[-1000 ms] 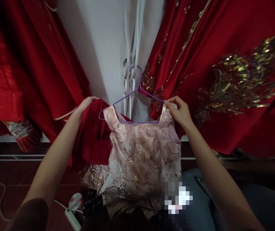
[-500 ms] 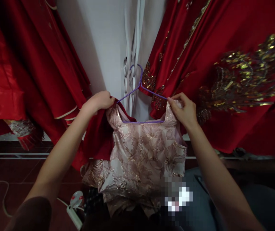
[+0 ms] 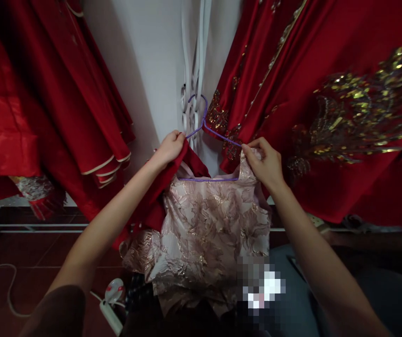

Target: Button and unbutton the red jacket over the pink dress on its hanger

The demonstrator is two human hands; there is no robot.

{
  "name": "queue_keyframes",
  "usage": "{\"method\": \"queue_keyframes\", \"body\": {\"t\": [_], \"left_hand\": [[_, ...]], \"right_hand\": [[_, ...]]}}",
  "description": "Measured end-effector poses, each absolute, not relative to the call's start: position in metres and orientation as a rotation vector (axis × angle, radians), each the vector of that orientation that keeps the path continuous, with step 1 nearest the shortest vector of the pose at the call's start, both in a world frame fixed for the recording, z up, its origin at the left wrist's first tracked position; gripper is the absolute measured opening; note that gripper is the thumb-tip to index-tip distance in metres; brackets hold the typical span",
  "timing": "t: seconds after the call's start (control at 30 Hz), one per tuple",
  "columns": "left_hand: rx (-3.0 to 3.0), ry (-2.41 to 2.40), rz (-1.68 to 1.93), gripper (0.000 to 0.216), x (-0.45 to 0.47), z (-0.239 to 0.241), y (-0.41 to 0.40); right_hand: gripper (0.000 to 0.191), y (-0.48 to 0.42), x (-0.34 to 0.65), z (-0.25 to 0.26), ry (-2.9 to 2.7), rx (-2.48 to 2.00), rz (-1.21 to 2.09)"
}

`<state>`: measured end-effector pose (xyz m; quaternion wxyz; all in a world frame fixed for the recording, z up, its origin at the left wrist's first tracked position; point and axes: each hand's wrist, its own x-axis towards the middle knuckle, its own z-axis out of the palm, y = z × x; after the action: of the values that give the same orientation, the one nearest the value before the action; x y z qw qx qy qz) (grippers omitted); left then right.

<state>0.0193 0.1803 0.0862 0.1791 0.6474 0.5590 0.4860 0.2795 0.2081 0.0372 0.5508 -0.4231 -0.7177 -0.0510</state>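
Pink and gold brocade covers the dress [image 3: 211, 224], which is in the middle of the frame on a purple hanger [image 3: 204, 120]; its long axis goes from the hanger down to the lower edge, towards my body. My hands stand apart at its top, with the hanger's neck between them. The left hand [image 3: 173, 146] is nearer to this neck and pinches red cloth [image 3: 156, 208] at the left slope; whether the dress is also caught under these fingers, I cannot tell. The right hand [image 3: 263, 161] pinches the right shoulder strap [image 3: 246, 169], close to the hanger's outer end.

Between the red garments [image 3: 60, 107] at left and the beaded red skirt [image 3: 292, 103] at right, the pale wall [image 3: 145, 61] gives a gap, wider on the hanger's left. The skirt's edge passes just behind the right slope. White metal bars [image 3: 204, 32] rise beside the hook.
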Motion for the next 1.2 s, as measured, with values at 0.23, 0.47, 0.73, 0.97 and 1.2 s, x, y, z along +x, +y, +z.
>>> {"method": "queue_keyframes", "body": {"t": [0.23, 0.47, 0.73, 0.97, 1.2], "left_hand": [[2.204, 1.796, 0.943, 0.018, -0.025, 0.103, 0.160], [2.005, 1.893, 0.347, 0.017, -0.092, 0.116, 0.151], [1.991, 1.409, 1.098, 0.023, -0.015, 0.098, 0.182], [2.326, 1.306, 1.192, 0.024, 0.021, 0.099, 0.198], [2.271, 1.330, 0.728, 0.025, -0.032, 0.093, 0.204]], "right_hand": [[0.024, 0.213, 0.287, 0.044, -1.686, -1.022, -0.166], [0.030, 0.211, 0.292, 0.054, -1.735, -1.085, -0.246], [0.027, 0.208, 0.285, 0.047, -1.746, -1.035, -0.135], [0.028, 0.216, 0.288, 0.046, -1.793, -1.054, 0.030], [0.038, 0.283, 0.287, 0.076, -2.159, -1.309, 0.593]]}}
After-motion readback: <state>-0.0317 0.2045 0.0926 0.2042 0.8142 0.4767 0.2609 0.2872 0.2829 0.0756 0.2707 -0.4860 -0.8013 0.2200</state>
